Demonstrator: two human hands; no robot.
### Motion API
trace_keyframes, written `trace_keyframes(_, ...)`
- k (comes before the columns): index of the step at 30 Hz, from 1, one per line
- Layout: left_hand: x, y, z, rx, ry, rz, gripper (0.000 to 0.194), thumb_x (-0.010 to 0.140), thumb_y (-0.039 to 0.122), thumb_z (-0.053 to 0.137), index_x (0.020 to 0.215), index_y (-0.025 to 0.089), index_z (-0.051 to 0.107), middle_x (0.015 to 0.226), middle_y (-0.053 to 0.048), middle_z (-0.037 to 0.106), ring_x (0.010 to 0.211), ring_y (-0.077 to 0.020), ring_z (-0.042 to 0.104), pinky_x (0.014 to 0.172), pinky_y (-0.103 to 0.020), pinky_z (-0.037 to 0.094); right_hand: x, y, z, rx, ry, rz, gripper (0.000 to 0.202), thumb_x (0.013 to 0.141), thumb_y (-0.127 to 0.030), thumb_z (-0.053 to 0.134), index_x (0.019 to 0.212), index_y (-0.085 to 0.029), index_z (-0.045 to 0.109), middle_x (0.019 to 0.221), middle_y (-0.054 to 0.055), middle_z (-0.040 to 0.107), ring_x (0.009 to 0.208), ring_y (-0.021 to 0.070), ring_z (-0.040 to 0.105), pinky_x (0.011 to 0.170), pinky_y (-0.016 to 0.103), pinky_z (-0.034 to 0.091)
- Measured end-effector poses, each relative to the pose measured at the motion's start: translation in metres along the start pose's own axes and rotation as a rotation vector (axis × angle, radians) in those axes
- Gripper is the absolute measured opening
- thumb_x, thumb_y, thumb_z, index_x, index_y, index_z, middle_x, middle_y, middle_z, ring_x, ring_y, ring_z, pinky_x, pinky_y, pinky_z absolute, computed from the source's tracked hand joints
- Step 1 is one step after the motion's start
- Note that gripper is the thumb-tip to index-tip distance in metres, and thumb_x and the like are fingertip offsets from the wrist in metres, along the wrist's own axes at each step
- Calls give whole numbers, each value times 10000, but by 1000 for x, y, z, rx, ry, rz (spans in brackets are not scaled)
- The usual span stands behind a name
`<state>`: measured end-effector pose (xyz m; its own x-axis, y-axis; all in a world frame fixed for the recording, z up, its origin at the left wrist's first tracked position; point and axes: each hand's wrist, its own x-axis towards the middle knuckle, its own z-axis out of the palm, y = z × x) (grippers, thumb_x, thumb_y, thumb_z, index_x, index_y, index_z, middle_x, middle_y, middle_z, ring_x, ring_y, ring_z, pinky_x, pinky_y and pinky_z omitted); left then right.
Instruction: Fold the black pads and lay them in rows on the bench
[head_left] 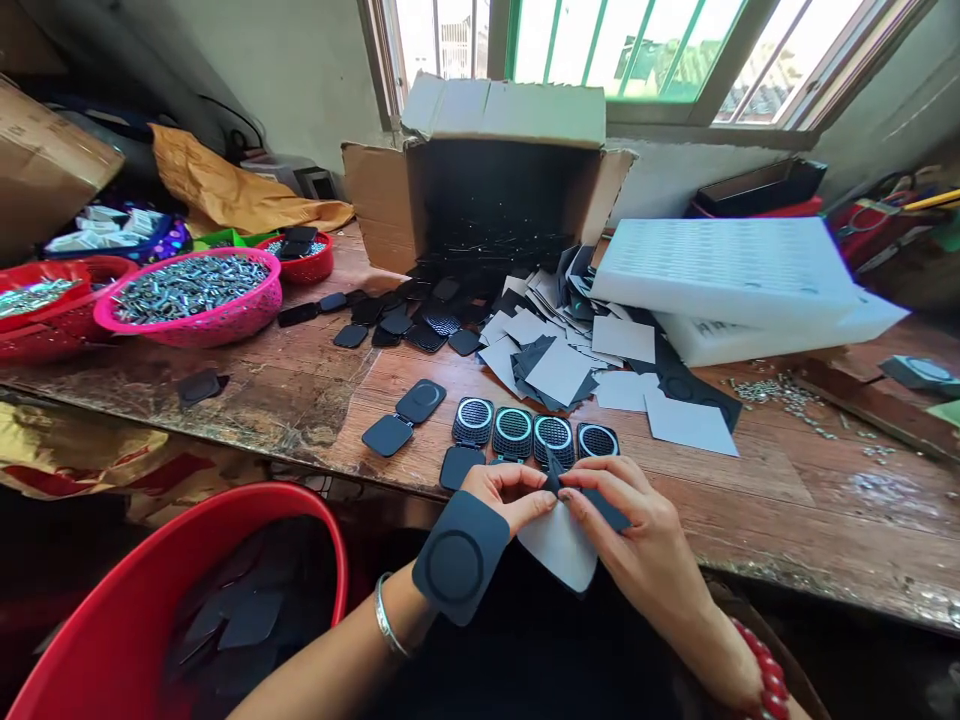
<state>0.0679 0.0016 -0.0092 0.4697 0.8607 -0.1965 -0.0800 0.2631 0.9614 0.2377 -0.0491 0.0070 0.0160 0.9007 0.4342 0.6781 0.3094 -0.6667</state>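
My left hand (506, 497) and my right hand (637, 510) meet at the table's front edge, fingertips pinching a dark sheet with a pale backing (564, 550) that hangs below them. Another dark sheet with a ring outline (459, 560) lies over the back of my left hand and wrist. Just beyond my fingers stand several black folding pads with pale rings, among them one near the left end (474, 418). To the left lies an unfolded black hinged piece (405, 418). My fingers partly hide the upper end of the pinched sheet.
A carton (517, 110) lies open at the back, black pieces before it. Loose pale and dark sheets (559, 370) are piled centre right. White foam trays (720, 260) sit right. A pink basket (262, 300) of metal parts stands left, a red tub (330, 520) below.
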Motion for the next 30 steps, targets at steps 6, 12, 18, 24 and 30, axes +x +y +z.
trace_keyframes(6,-7,4,13,222,15,122,169,793,307,685,836,168,770,812,-34,745,752,-176,635,703,-263,480,-3,-11,-2,17,-63,-35,173,953,-230,535,869,-209,685,897,76,663,887,221,591,771,354,497)
trace_keyframes(12,1,7,14,99,-46,30,161,692,308,724,741,155,726,706,-15,685,653,-144,578,634,-248,452,-4,22,-24,320,1,384,263,915,-419,581,784,-209,672,758,33,650,729,178,584,676,294,484)
trace_keyframes(18,9,-9,0,44,3,-27,202,671,332,752,750,153,702,685,6,656,627,-121,551,615,-233,422,-25,93,-94,798,495,745,300,605,-492,856,699,-252,702,769,17,686,735,180,640,696,298,551)
trace_keyframes(24,4,-17,47,153,-297,-97,159,767,305,697,828,160,723,743,-3,696,661,-134,597,622,-231,450,-58,51,-114,799,-232,757,263,794,-454,734,750,-195,735,1197,127,663,1067,288,624,925,418,492)
trace_keyframes(30,2,-31,69,287,-400,-61,324,812,322,690,1116,209,710,1002,-56,747,939,-209,685,836,-291,533,-115,86,-147,544,-396,768,357,818,-504,679,739,-156,696,786,33,604,736,160,529,711,276,437)
